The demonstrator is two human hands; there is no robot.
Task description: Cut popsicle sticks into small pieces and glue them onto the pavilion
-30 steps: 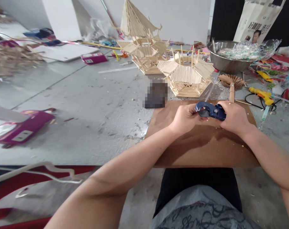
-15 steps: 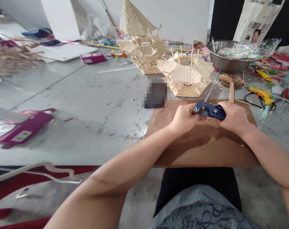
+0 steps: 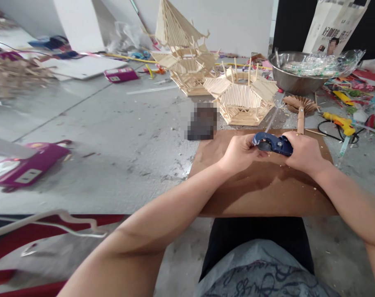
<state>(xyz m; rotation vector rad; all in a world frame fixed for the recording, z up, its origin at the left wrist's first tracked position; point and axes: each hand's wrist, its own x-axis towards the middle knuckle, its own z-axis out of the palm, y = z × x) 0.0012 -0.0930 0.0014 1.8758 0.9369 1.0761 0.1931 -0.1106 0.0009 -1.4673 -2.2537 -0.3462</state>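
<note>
A dark blue cutter-like tool (image 3: 271, 142) with a curved jaw is held above a brown sheet (image 3: 261, 194) on the table. My right hand (image 3: 306, 152) is wrapped round its handle end. At the jaw end, my left hand (image 3: 241, 153) is closed with fingertips pinched; whatever they grip is too small and hidden to make out. Just beyond the sheet stands a low hexagonal stick structure (image 3: 241, 99), and behind it to the left a taller stick tower (image 3: 184, 53) with a pointed roof.
A metal bowl (image 3: 294, 80) with plastic-wrapped sticks, a paper fan (image 3: 301, 107) and a yellow glue gun (image 3: 340, 122) lie on the right. Purple power strips (image 3: 29, 165) are on the left. A pixelated dark object (image 3: 201, 121) touches the sheet's back left corner.
</note>
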